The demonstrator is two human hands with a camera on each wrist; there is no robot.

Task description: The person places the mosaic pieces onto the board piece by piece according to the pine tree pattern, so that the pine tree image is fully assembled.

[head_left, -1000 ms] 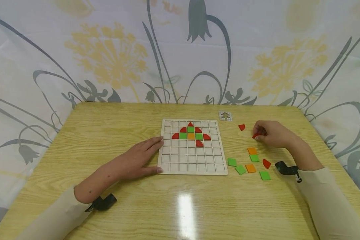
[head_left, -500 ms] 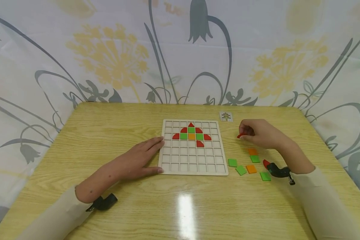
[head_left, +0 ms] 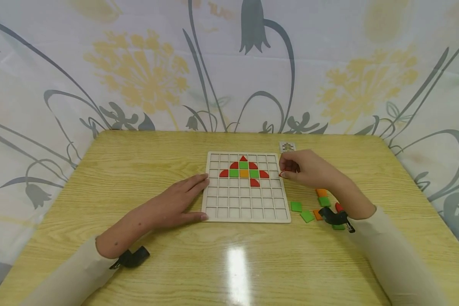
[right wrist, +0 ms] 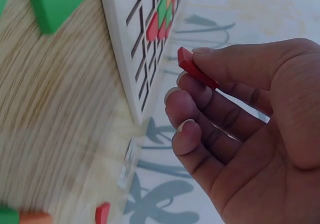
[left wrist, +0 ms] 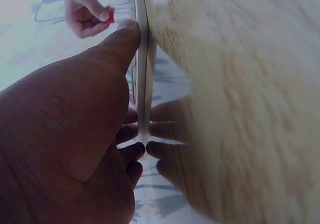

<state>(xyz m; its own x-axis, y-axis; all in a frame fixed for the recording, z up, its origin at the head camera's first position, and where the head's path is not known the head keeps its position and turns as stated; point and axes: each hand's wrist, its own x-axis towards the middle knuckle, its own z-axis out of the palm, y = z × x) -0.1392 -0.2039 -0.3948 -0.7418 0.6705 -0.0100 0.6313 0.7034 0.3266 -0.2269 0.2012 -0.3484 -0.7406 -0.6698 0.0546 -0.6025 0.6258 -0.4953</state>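
A pale wooden grid board (head_left: 223, 204) lies mid-table, with red, green and orange tiles in its upper cells. My left hand (head_left: 176, 203) lies at the board's left edge, its fingers and thumb touching the rim. In the right wrist view, my right hand (right wrist: 240, 109) pinches a thin red tile (right wrist: 192, 67) between thumb and index finger. The tile is seen nearly edge-on, so its outline is unclear. From the head view, the right hand (head_left: 304, 168) is at the board's right edge, above the table.
Loose green tiles (head_left: 296, 206), orange tiles (head_left: 321, 192) and a red tile (head_left: 339, 207) lie right of the board, partly under the right wrist camera. A small pattern card (head_left: 287, 146) sits behind the right hand. Another red tile (right wrist: 102, 213) shows in the right wrist view.
My right hand has moved left with the red tile, from the right side of the table to the board's right edge. My left hand stays in place.
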